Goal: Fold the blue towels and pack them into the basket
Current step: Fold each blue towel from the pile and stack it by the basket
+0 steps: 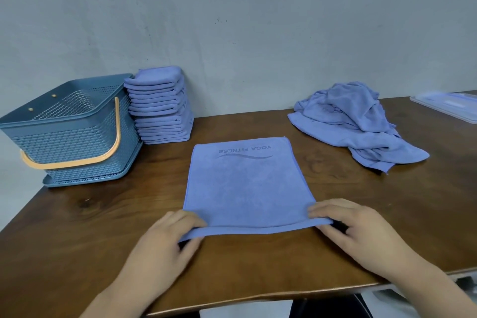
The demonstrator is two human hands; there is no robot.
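1. One blue towel (247,183) lay flat mid-table in front of me, its printed end toward the wall and its near edge lifted slightly off the wood
2. To fold it well, I judged both near corners should travel together to the far corners, edges matched, before pressing the crease flat
3. My left hand (170,237) pinched the near left corner, fingers curled over the cloth; the thumb's place beneath I could not tell
4. My right hand (353,227) pinched the near right corner likewise, fingers lying on top of the hem
5. Beyond, a stack of folded towels (160,108) stood just beside the basket (72,142) at the far left, and a loose pile (353,121) waited at the far right of the table (77,227)
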